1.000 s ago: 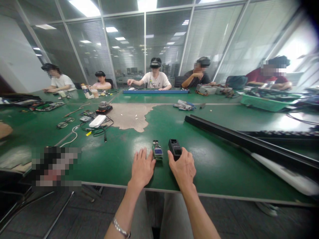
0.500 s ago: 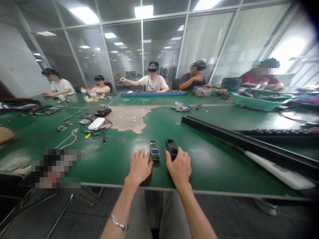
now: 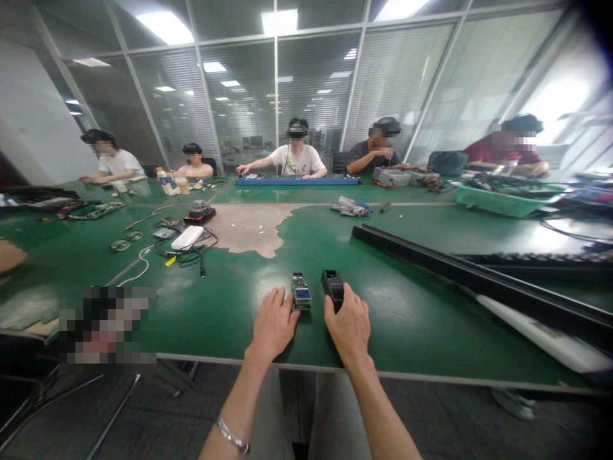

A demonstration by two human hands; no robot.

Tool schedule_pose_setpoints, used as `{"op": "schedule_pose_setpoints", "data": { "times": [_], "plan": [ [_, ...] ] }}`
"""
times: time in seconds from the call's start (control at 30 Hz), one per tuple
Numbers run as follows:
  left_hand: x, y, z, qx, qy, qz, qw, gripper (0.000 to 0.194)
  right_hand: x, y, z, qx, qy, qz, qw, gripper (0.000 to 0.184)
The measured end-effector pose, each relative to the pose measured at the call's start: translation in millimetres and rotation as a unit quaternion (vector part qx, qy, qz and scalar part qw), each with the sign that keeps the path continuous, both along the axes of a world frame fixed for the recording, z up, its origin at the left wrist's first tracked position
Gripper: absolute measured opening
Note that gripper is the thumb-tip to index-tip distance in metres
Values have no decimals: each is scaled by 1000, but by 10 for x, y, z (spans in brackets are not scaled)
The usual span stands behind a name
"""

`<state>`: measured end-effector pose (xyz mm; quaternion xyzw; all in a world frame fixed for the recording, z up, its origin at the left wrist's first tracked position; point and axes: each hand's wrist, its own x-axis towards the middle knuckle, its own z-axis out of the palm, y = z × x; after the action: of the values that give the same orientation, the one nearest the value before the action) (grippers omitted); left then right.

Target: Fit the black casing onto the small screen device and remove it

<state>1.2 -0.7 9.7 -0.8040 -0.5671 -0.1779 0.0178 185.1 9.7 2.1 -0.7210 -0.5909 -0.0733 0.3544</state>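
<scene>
At the near edge of a long green table point(image 3: 211, 319), a person's bare hands frame two small pieces of electronics. The left hand point(image 3: 274, 324) lies palm down, its fingers outstretched and slightly parted, with no object in its grasp; its thumb reaches to the near left corner of a circuit board point(image 3: 301, 300) with a small screen, though whether they touch is hard to tell. Just right of the board, the right hand point(image 3: 348, 324) has its thumb and fingers curled about the near end of a black casing point(image 3: 331, 285), which lies on the tabletop with cutouts in its upper face. A silvery bracelet point(image 3: 231, 436) circles the left wrist. To the right, a long black rail point(image 3: 445, 265) slants across the table, with a green basket point(image 3: 507, 199) of parts beyond it. Farther off to the left, a white device point(image 3: 187, 237) sits among dark cables point(image 3: 202, 265). Across the table, five people are seated before glass partitions point(image 3: 316, 83), the middle one behind a blue bar point(image 3: 297, 181).
</scene>
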Motion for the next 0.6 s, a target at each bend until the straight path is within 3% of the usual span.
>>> {"op": "schedule_pose_setpoints", "data": {
  "times": [0.23,0.6],
  "plan": [
    [-5,0,-7,2,-6,3,1000,47,-32,-26,38,9,29,8,999,57],
    [-25,-3,-11,1,-24,0,1000,44,-398,-107,348,69,110,57,990,68]
  ]
}}
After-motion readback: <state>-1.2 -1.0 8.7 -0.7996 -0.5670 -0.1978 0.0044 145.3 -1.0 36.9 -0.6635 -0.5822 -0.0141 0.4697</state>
